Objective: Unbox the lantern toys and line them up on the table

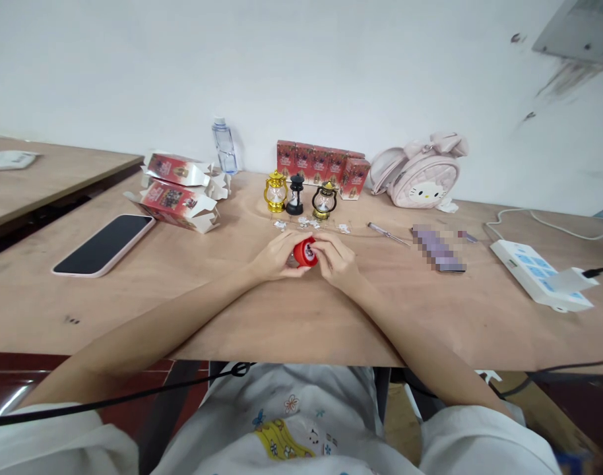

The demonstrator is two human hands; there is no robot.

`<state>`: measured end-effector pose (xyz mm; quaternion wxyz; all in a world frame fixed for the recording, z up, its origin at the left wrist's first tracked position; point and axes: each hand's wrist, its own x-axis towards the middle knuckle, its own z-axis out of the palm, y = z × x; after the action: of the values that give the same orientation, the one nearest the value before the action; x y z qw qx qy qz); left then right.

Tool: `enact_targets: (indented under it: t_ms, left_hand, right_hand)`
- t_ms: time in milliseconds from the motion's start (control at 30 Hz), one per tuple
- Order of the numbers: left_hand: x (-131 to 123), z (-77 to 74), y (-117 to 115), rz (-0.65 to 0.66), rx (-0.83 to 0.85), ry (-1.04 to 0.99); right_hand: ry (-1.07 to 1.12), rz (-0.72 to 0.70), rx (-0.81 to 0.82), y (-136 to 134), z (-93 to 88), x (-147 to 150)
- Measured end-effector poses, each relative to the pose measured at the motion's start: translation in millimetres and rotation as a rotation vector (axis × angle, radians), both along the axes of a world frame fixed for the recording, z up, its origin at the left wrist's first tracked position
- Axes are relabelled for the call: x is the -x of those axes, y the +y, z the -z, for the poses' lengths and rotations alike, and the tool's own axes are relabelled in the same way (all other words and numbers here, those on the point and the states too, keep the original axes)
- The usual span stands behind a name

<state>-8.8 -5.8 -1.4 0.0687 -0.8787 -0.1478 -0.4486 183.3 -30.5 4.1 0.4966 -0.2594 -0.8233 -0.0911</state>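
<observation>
A small red lantern (304, 253) is tilted with its open underside toward the right. My left hand (278, 256) wraps round its body. The fingers of my right hand (335, 259) are pinched at the underside; whatever they hold there is too small to name. Just behind stand a gold lantern (276, 192), a black lantern (295, 195) and a black-and-gold lantern (324, 200), all upright. Small white pieces (304, 223) lie in front of them. A screwdriver (388, 234) rests to the right of my hands.
Red boxes (318, 165) line the wall. Opened boxes (175, 191), a bottle (225, 146) and a phone (105, 246) are at the left. On the right are a pink bag (423, 178), a pixelated purple item (437, 249) and a power strip (539, 274) with cables.
</observation>
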Motion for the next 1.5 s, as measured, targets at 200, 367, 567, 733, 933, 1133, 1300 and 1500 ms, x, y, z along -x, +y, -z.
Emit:
enact_targets:
  t_ms: [200,367,567,733,933,1133,1300,1500]
  left_hand:
    - [-1,-0.8,-1,0.006,-0.032,-0.003]
    - [0,-0.1,-1,-0.002,-0.017,0.012]
    - [0,-0.2,-1,-0.005,-0.026,0.008]
    - [0,0.0,-2,0.017,-0.005,-0.002]
    - [0,0.1,-3,0.043,-0.005,-0.013]
    - [0,-2.5,-3,-0.02,-0.078,-0.029]
    - [0,-1.0,0,-0.087,-0.171,0.026]
    - [2,2.3,2,-0.155,-0.176,0.103]
  right_hand:
    - [-0.014,-0.014,0.051,1,2.8,-2]
    - [0.038,-0.056,0.058,0,3.0,-3]
    - [-0.024,-0.049,0.082,2,3.1,-6]
    - [-0.027,-0.105,0.085,4,2.8,-8]
    - [-0.036,-0.098,0.101,0,-0.2,-8]
    - [0.124,-0.18,0.272,-6,1.2,0]
    - [0.233,-0.216,0.451,-6,6.6,6]
    - [0.208,-0.214,0.444,-4,7.4,5]
